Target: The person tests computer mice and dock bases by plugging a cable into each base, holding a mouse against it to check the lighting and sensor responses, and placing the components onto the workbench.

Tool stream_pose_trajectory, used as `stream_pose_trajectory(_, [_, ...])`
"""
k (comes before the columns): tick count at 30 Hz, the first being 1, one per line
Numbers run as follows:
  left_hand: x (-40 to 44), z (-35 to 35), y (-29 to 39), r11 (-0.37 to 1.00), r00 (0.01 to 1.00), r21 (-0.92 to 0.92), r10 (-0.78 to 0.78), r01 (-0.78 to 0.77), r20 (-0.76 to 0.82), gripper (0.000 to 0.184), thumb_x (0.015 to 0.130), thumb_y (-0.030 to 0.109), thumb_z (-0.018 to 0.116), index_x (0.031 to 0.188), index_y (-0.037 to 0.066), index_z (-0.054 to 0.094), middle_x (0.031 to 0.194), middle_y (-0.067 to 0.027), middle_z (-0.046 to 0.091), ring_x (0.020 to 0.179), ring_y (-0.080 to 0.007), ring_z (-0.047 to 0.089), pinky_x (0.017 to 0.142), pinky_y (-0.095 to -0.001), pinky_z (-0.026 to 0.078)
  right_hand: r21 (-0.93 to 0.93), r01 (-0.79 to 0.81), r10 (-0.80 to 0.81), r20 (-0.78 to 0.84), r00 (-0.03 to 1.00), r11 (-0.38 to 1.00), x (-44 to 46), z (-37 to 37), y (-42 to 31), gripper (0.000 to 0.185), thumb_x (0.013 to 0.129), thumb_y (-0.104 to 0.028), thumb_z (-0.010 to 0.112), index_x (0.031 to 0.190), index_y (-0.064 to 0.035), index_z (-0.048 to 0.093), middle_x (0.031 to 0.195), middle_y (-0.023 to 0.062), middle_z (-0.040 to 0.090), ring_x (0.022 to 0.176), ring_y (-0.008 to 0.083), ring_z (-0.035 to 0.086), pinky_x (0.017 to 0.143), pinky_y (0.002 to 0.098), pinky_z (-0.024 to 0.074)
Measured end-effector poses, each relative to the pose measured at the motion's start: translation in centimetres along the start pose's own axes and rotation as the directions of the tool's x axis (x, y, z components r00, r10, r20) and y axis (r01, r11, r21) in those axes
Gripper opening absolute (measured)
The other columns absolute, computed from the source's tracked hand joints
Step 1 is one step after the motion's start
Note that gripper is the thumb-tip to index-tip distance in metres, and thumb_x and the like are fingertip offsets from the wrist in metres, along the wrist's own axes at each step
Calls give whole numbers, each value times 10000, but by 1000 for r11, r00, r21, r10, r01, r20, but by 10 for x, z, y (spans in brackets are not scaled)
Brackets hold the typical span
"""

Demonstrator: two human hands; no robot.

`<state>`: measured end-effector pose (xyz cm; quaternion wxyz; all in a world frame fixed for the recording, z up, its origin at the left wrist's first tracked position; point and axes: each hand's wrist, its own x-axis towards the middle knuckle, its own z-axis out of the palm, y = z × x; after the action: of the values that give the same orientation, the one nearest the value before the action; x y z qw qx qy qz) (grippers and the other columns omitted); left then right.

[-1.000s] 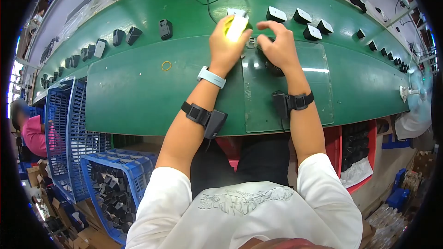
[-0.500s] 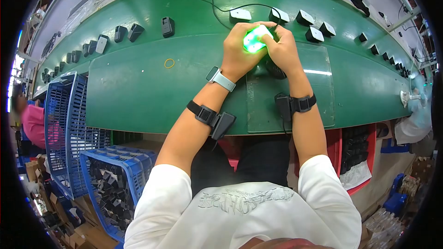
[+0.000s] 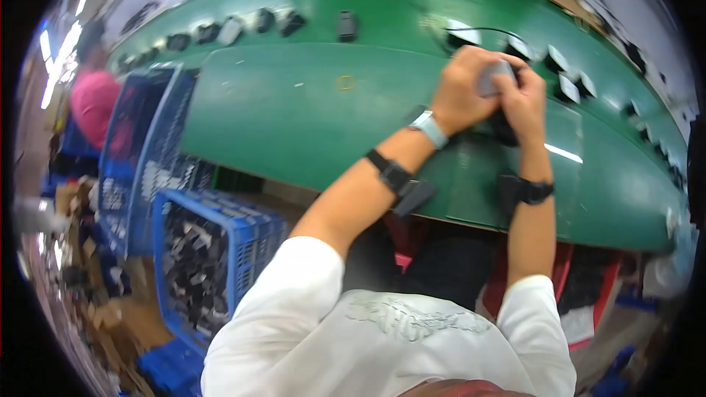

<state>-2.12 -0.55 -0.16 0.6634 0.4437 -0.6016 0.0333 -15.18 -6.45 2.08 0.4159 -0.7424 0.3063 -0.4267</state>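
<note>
The left hand (image 3: 462, 93) curls around a grey device (image 3: 487, 82), and the right hand (image 3: 526, 100) grips its other side, thumb against its face. The device sits between the two hands, above the bench (image 3: 279, 121); its finer details are blurred. Just below the hands is a dark object (image 3: 503, 131), partly hidden. A watch (image 3: 429, 129) circles the left wrist, and each forearm carries a strapped black box, left (image 3: 414, 197) and right (image 3: 509, 192).

Just beyond the left hand lies a white-topped block (image 3: 465, 34), with a cable (image 3: 491, 29) curving past it. More such blocks stand beyond and to the right of the right hand. Left of the left hand lies a yellow band (image 3: 346, 82), with a black unit (image 3: 347, 26) beyond it. Farther left and nearer the body, a blue crate (image 3: 232, 229) holds a heap of small pieces.
</note>
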Motion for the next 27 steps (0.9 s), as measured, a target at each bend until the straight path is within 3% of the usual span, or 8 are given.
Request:
stream_pose_trajectory(8, [4, -7, 6, 997, 998, -47, -66, 66, -13, 442, 702, 39, 784, 1123, 138, 691, 1003, -133, 517, 930, -323, 581, 810, -404, 543, 102, -67, 64, 38, 997, 992, 4, 4, 11, 257, 901, -35, 626, 1138, 51, 672, 981, 50, 691, 856, 105, 634, 755, 239, 514])
stream_pose_trajectory(10, [5, -8, 5, 1000, 999, 4, -29, 29, 44, 439, 688, 43, 798, 1082, 53, 603, 1013, -127, 611, 961, -303, 595, 814, -404, 548, 62, -68, 66, 41, 997, 996, 4, 2, 11, 261, 890, -20, 628, 1136, 56, 674, 992, 64, 696, 879, 116, 643, 771, 245, 519])
stream_pose_trajectory(15, [4, -12, 11, 991, 996, -91, -94, 94, 1, 425, 689, 37, 778, 1096, 127, 689, 989, -129, 546, 925, -327, 582, 780, -410, 536, 106, -34, 30, 37, 999, 994, 4, 6, 12, 253, 917, -62, 629, 1137, 55, 669, 965, 41, 695, 844, 95, 631, 757, 236, 512])
stream_pose_trajectory(20, [6, -11, 11, 998, 998, 38, -50, 48, 35, 408, 692, 42, 751, 1087, 89, 664, 1023, -131, 622, 969, -346, 589, 829, -428, 525, -35, 17, -16, 25, 1000, 999, 4, 5, 11, 256, 917, -86, 650, 1136, 41, 685, 1003, 56, 718, 889, 123, 651, 804, 260, 521])
stream_pose_trajectory(22, [5, -8, 6, 997, 999, 56, 54, -54, -1, 447, 714, 49, 783, 1121, 29, 597, 1016, -155, 621, 926, -358, 633, 788, -410, 541, 68, 7, -9, 31, 999, 998, 2, 8, 4, 264, 943, -101, 633, 1172, 20, 682, 1043, 48, 706, 922, 106, 637, 830, 257, 511])
stream_pose_trajectory(24, [1, -4, 9, 974, 980, -122, -197, 192, -25, 457, 809, 80, 791, 1199, 21, 561, 1038, -117, 665, 887, -244, 678, 758, -348, 547, 294, -77, 61, 62, 996, 953, 4, 5, -5, 269, 988, -135, 604, 1207, 5, 670, 1078, 34, 686, 959, 101, 621, 864, 250, 495])
stream_pose_trajectory(26, [-5, 1, -15, 690, 855, -508, -459, 515, 243, 368, 906, 94, 740, 1216, 21, 555, 1045, -70, 676, 901, -166, 673, 751, -314, 546, 324, -133, 116, 72, 991, 937, 7, 0, 1, 243, 1026, -177, 597, 1184, -9, 674, 1015, 1, 672, 885, 56, 600, 779, 211, 476])
stream_pose_trajectory(27, [-5, -2, -19, 543, 785, -575, -508, 612, 355, 325, 939, 92, 706, 1220, 25, 556, 1053, -55, 673, 913, -141, 663, 755, -297, 542, 305, -76, 75, 16, 997, 949, 7, 0, 5, 221, 1016, -170, 619, 1153, -9, 682, 975, -4, 673, 836, 47, 591, 742, 208, 470])
